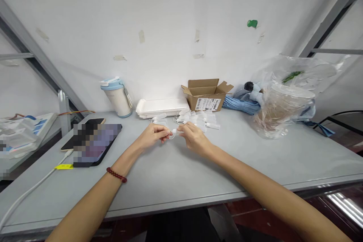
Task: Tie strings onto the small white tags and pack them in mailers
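Above the middle of the desk, both hands meet at a small translucent plastic tube with a thin white loop at its left end. My left hand is closed in a pinch at the loop end. The tube's body is gripped between the fingers of my right hand, which hide most of it. Just behind the hands lies a loose pile of similar clear tubes, with a few more tubes to its left.
Behind stand white flat boxes, an open cardboard box and a blue-lidded cup. Two phones and a white cable lie left. Right are blue cloth and a plastic bag with a spool.
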The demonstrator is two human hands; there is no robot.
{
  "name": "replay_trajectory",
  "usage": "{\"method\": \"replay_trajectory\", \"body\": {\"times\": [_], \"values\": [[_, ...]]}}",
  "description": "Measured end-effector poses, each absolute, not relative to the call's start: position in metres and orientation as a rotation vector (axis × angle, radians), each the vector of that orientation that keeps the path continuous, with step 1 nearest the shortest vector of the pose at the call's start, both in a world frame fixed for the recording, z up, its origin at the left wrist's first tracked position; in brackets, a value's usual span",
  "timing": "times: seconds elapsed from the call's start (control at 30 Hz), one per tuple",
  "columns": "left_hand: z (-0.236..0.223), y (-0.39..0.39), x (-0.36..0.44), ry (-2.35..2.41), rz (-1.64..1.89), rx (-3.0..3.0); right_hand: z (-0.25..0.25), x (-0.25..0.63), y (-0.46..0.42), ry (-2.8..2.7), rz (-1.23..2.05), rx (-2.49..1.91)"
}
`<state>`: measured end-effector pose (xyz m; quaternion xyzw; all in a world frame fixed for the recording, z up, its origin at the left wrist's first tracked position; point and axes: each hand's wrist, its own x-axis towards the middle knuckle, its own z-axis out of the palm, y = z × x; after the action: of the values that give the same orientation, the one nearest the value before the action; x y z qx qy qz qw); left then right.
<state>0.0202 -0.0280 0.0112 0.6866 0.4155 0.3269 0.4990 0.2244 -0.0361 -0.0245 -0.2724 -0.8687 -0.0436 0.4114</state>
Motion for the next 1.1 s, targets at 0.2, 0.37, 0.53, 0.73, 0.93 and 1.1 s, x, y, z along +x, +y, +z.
{"method": "replay_trajectory", "body": {"times": [0.2,0.37,0.53,0.73,0.93,1.1], "values": [[0.009,-0.028,0.018,0.976,0.760,1.551,-0.024,0.223,-0.038,-2.185,-0.175,-0.669],[0.010,-0.029,0.018,0.963,0.743,1.535,-0.024,0.223,-0.039,-2.173,-0.189,-0.640],[0.012,-0.028,0.019,0.960,0.775,1.572,-0.021,0.225,-0.038,-2.172,-0.168,-0.673],[0.017,-0.024,0.013,1.008,0.878,1.479,-0.010,0.224,-0.040,-2.161,-0.143,-0.716],[0.019,-0.024,0.011,1.031,0.845,1.531,-0.014,0.224,-0.037,-2.151,-0.137,-0.712],[0.019,-0.026,0.013,1.029,0.813,1.573,-0.015,0.223,-0.036,-2.144,-0.117,-0.701]]}}
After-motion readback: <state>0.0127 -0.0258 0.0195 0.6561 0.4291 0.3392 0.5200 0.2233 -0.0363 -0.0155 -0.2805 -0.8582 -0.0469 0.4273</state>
